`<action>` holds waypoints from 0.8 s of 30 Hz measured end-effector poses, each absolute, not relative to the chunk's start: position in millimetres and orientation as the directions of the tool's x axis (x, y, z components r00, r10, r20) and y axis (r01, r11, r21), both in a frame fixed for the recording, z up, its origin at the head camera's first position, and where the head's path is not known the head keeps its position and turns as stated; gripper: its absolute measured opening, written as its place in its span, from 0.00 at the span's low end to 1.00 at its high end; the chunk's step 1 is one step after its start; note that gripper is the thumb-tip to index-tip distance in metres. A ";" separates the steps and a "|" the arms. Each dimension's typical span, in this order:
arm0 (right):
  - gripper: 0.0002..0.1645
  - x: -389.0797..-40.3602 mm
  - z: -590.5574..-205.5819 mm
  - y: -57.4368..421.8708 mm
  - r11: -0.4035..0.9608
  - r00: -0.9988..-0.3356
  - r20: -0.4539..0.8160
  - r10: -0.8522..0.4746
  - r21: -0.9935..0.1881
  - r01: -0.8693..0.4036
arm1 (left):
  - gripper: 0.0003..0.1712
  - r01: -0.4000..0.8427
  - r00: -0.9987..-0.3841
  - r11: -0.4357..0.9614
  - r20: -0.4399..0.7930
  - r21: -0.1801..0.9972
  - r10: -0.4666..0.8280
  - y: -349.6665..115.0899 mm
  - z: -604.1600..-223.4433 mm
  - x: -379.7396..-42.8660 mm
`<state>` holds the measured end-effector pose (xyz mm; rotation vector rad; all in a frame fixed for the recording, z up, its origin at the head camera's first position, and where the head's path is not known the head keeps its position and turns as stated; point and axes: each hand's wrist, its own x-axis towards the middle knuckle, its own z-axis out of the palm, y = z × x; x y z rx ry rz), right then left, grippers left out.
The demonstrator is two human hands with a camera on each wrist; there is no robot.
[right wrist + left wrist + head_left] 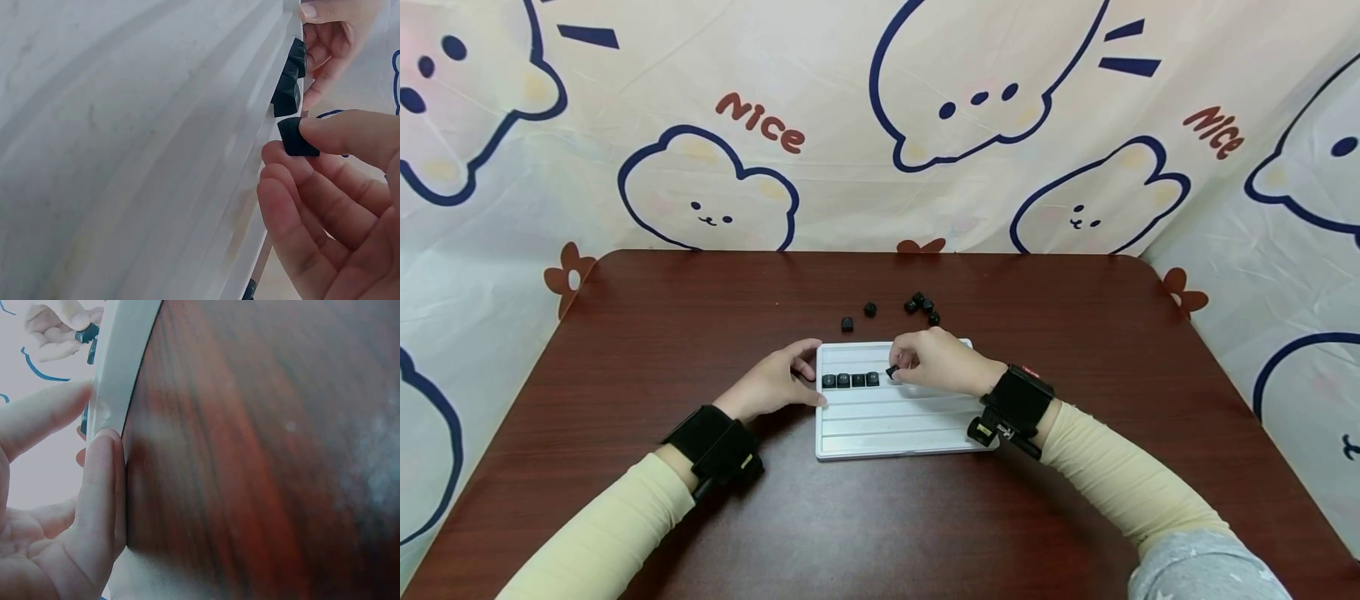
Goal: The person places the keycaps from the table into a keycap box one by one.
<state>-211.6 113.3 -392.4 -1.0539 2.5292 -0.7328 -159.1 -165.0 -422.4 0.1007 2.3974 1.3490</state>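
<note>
A white ridged tray (880,433) lies on the table. Several black keycaps (843,381) stand in a row along one of its upper grooves, starting at the left side. My right hand (943,362) pinches one more black keycap (299,139) between thumb and fingers, just right of that row and close over the tray. At the tray's left edge, my left hand (772,381) grips the rim, its thumb (103,475) pressed against the edge. The other left fingers are partly hidden behind the tray in the left wrist view.
Beyond the tray's far edge, loose black keycaps (918,306) lie on the brown table (700,308), some clustered and two apart to the left. A printed cloth (835,192) hangs behind the table. Both wrists wear black straps (1018,404) with cameras.
</note>
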 end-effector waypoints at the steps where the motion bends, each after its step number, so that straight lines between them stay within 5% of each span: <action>1: 0.05 -211.7 -392.2 113.1 0.604 -0.689 -0.084 -0.720 -0.566 -0.562 | 0.51 -0.124 -0.923 0.535 -0.295 0.836 0.247 -165.1 -422.4 -159.1; 24: 0.07 -205.4 -393.9 109.4 0.611 -0.692 -0.070 -0.718 -0.540 -0.579 | 0.52 -0.133 -0.922 0.540 -0.303 0.831 0.240 -164.9 -422.3 -159.0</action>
